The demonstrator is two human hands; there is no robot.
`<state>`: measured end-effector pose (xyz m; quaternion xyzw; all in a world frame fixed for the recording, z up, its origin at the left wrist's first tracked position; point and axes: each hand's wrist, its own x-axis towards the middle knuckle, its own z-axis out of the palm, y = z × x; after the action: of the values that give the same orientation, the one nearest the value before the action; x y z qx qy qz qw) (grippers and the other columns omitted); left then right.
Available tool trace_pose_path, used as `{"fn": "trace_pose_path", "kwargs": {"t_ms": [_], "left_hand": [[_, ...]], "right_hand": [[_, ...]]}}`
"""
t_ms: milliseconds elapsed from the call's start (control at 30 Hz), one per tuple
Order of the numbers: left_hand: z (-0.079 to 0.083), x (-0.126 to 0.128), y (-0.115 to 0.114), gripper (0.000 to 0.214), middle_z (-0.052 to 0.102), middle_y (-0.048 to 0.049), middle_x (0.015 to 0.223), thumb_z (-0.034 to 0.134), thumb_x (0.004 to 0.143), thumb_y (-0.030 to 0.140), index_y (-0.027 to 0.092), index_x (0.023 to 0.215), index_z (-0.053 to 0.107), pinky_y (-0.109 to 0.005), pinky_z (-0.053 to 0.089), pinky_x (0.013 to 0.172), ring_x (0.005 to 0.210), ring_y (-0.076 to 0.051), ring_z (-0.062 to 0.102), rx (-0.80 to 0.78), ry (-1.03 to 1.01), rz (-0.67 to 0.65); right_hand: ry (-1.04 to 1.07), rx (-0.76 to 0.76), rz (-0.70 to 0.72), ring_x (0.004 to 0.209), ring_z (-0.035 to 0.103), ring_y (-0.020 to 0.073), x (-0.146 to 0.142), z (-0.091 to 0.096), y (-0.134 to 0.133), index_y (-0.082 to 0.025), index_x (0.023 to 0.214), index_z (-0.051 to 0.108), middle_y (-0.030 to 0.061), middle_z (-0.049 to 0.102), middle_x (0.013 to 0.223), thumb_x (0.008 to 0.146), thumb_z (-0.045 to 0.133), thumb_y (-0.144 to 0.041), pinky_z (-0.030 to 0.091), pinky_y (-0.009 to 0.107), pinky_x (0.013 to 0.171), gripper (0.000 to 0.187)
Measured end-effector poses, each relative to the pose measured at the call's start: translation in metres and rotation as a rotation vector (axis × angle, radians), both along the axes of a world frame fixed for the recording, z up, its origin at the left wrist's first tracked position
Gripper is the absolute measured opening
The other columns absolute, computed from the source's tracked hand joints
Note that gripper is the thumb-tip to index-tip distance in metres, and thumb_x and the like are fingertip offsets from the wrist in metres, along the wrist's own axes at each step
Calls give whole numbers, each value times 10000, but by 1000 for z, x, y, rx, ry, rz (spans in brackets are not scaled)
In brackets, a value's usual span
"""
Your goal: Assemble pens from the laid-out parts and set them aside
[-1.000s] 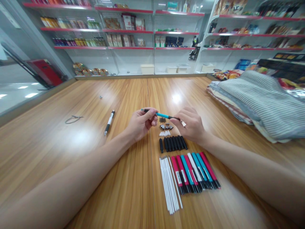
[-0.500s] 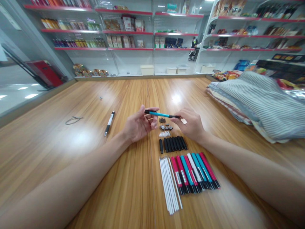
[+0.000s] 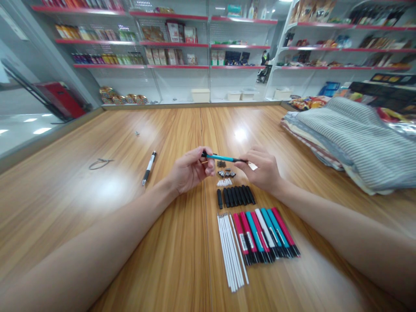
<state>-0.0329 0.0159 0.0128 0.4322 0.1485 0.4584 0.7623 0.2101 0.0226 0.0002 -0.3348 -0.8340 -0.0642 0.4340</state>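
A blue pen (image 3: 222,157) with black ends is held level above the table between my two hands. My left hand (image 3: 192,170) is closed on its black clip end, thumb on top. My right hand (image 3: 260,167) pinches the black grip end, with a small white piece (image 3: 252,166) showing by the fingers. Below the pen lie small springs (image 3: 221,164), metal tips (image 3: 226,173), white plastic pieces (image 3: 224,183) and a row of black grips (image 3: 238,196). Nearer me are white refills (image 3: 231,253) and pen barrels (image 3: 264,236) in red, blue and white.
A white and black pen (image 3: 149,168) and a thin cord loop (image 3: 100,164) lie to the left, with a tiny object (image 3: 137,133) farther off. Folded striped cloth (image 3: 360,138) is piled at the right. Stocked shelves (image 3: 175,43) stand beyond the wooden table (image 3: 156,260).
My left thumb and fingers have closed around the pen's clip end, where the hand was more open before. The pen has shifted slightly to the right and down.
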Motion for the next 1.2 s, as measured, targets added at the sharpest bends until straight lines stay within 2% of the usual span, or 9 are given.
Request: {"fn": "trace_pose_path", "kwargs": {"t_ms": [200, 367, 600, 667, 767, 867, 967, 1067, 1200], "left_hand": [[3, -1, -1, 321, 596, -57, 692, 509, 911, 405, 128, 904, 672, -293, 468, 620, 584, -134, 535, -37, 0, 11], [0, 1, 2, 262, 598, -48, 690, 584, 885, 362, 122, 918, 682, -265, 458, 617, 584, -114, 536, 5, 25, 87], [-5, 10, 1, 694, 665, -84, 843, 554, 748, 733, 159, 1126, 650, -293, 476, 569, 575, -134, 571, 5, 96, 153], [-8, 12, 1, 688, 665, -83, 857, 628, 709, 705, 158, 1126, 646, -293, 481, 576, 582, -133, 580, 58, 110, 151], [-14, 12, 3, 474, 651, -69, 800, 721, 750, 509, 130, 1029, 665, -256, 458, 563, 579, -115, 577, 94, 172, 156], [-18, 10, 9, 268, 624, -38, 720, 691, 812, 370, 130, 928, 662, -237, 447, 566, 557, -94, 559, 55, 167, 269], [-19, 3, 19, 221, 614, -20, 702, 683, 807, 343, 144, 896, 651, -231, 451, 569, 553, -85, 550, -25, 106, 383], [-20, -5, 25, 201, 616, -24, 712, 683, 789, 309, 143, 897, 650, -225, 447, 563, 565, -84, 549, -79, 81, 401], [-20, -8, 27, 190, 628, -31, 720, 671, 779, 289, 142, 900, 654, -230, 437, 542, 563, -94, 545, -102, 85, 388]], "right_hand": [[-19, -21, 24, 698, 505, 143, -5, -1, -3, -165, 818, 677, 30, 644, 716, 880, 618, -335, 395, 304, 739, 191], [-9, -33, -8, 692, 507, 145, -1, -2, -1, -165, 805, 670, 36, 643, 721, 883, 608, -368, 392, 307, 741, 226], [-92, -113, -34, 734, 519, 153, -4, 0, 0, -171, 821, 689, 41, 634, 727, 901, 574, -424, 375, 307, 758, 290], [-117, -121, -37, 741, 522, 152, -4, 0, 0, -172, 806, 693, 41, 625, 726, 900, 577, -427, 368, 304, 761, 296], [-121, -111, -27, 775, 533, 156, -4, 1, 0, -178, 822, 697, 39, 628, 756, 872, 614, -444, 369, 305, 790, 283], [-66, -137, -10, 824, 557, 156, -1, 2, 1, -175, 920, 692, 47, 640, 826, 930, 524, -407, 384, 295, 811, 287], [-36, -194, -153, 841, 571, 159, 5, 1, 5, -161, 968, 672, 59, 638, 849, 963, 422, -314, 391, 285, 793, 294], [-121, -319, -384, 786, 575, 174, 12, -3, 9, -161, 997, 645, 51, 634, 809, 863, 565, -331, 381, 280, 717, 232], [-236, -512, -462, 722, 586, 167, 15, -8, 12, -180, 999, 638, 43, 654, 792, 844, 588, -348, 350, 264, 630, 234]]}}
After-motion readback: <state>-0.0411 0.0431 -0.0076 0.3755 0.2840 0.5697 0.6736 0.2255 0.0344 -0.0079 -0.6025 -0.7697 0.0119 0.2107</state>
